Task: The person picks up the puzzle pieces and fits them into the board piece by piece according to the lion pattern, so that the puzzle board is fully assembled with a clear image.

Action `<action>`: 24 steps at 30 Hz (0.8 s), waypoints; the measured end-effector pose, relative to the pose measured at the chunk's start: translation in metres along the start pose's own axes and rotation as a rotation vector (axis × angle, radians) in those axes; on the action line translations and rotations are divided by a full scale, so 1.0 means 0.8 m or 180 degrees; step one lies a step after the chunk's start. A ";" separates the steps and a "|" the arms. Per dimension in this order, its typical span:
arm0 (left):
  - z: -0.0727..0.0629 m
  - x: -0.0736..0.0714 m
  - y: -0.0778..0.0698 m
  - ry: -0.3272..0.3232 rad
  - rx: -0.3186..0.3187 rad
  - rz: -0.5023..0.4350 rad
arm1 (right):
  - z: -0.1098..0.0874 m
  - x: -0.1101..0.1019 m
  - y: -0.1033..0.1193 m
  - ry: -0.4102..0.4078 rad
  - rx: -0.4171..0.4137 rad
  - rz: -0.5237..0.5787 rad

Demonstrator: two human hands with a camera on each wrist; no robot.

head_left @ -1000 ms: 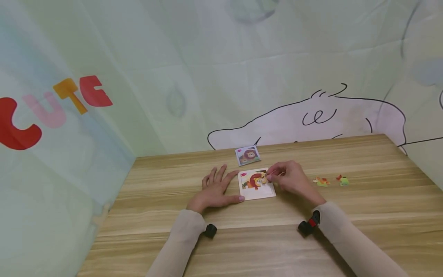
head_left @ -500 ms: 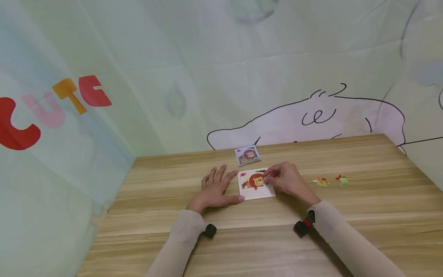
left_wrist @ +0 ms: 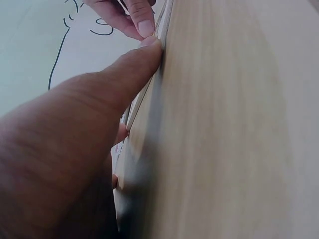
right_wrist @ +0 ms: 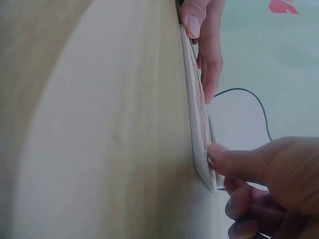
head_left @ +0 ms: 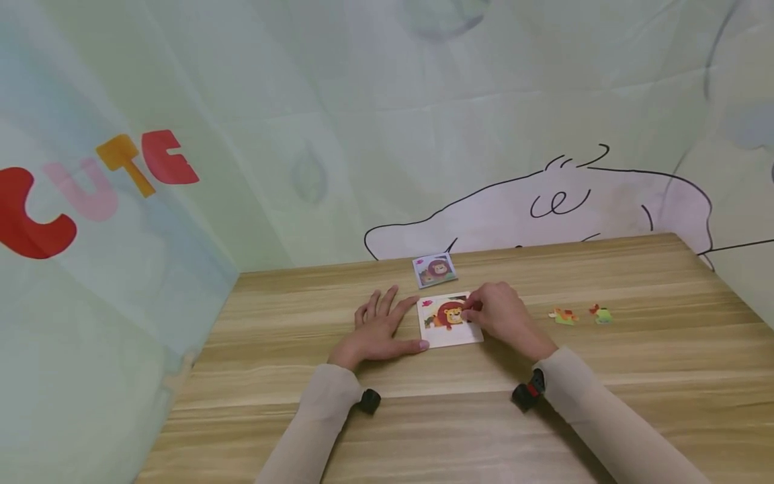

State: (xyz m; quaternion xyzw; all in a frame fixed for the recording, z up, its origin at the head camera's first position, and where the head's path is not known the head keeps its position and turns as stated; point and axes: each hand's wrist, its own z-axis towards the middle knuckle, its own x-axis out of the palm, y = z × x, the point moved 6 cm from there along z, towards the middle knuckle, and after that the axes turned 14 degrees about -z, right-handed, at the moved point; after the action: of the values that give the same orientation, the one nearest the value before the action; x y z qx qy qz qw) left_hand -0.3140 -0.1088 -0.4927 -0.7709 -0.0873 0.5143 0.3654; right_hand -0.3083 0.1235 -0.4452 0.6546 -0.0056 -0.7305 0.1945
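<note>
A square white puzzle board (head_left: 450, 337) with a partly filled lion picture lies on the table. My left hand (head_left: 375, 334) rests with its fingers spread along the board's left side, the thumb on its near left corner. At the right side of the picture, my right hand (head_left: 504, 316) pinches a small puzzle piece (head_left: 462, 316) down at the board, beside the lion's face; the fingertips hide most of it. In the right wrist view the right thumb (right_wrist: 224, 158) touches the board's edge area, with the other fingers curled behind it.
A small lion picture card (head_left: 435, 269) lies behind the board. To the right are two loose puzzle pieces, one orange and green (head_left: 564, 316), one green and red (head_left: 601, 314). A printed curtain (head_left: 302, 134) hangs behind the wooden table (head_left: 272, 323).
My right hand has moved slightly left and lowered the piece, earlier held tilted, toward the lion's face on the board. The left hand has stayed in place.
</note>
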 end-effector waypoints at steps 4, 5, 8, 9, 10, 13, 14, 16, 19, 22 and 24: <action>-0.001 -0.001 -0.002 -0.0009 0.0007 0.0015 | 0.002 0.006 -0.006 -0.0003 0.0019 0.0099; -0.001 -0.001 -0.003 -0.0008 0.0005 0.0015 | 0.002 0.007 -0.008 -0.0006 0.0016 0.0155; -0.002 -0.001 -0.004 0.0003 -0.0002 0.0014 | 0.004 0.013 -0.016 -0.0014 0.0011 0.0329; -0.002 -0.002 -0.004 0.0000 0.0000 0.0016 | 0.004 0.015 -0.019 -0.0023 0.0002 0.0372; -0.002 -0.001 -0.004 0.0011 -0.0007 0.0005 | 0.005 0.016 -0.021 -0.0028 -0.0004 0.0410; -0.001 0.000 -0.003 0.0025 -0.0029 -0.0015 | 0.005 0.019 -0.026 -0.0016 0.0009 0.0492; -0.001 0.000 -0.003 0.0019 -0.0032 -0.0014 | 0.005 0.019 -0.027 -0.0015 0.0015 0.0521; 0.001 0.001 -0.001 0.0021 -0.0057 -0.0020 | 0.005 0.019 -0.029 -0.0002 0.0050 0.0580; 0.004 0.002 0.001 0.0011 -0.0057 -0.0011 | 0.003 0.018 -0.031 -0.0011 0.0070 0.0655; 0.003 0.002 0.001 0.0018 -0.0071 -0.0001 | 0.002 0.016 -0.035 0.0016 0.0151 0.0757; 0.003 0.001 0.000 0.0019 -0.0079 0.0000 | 0.001 0.014 -0.039 0.0032 0.0202 0.0816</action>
State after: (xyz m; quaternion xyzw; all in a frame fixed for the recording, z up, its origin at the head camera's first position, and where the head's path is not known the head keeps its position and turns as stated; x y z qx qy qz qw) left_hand -0.3155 -0.1074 -0.4940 -0.7770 -0.0927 0.5109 0.3560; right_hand -0.3185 0.1491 -0.4642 0.6580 -0.1113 -0.6958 0.2655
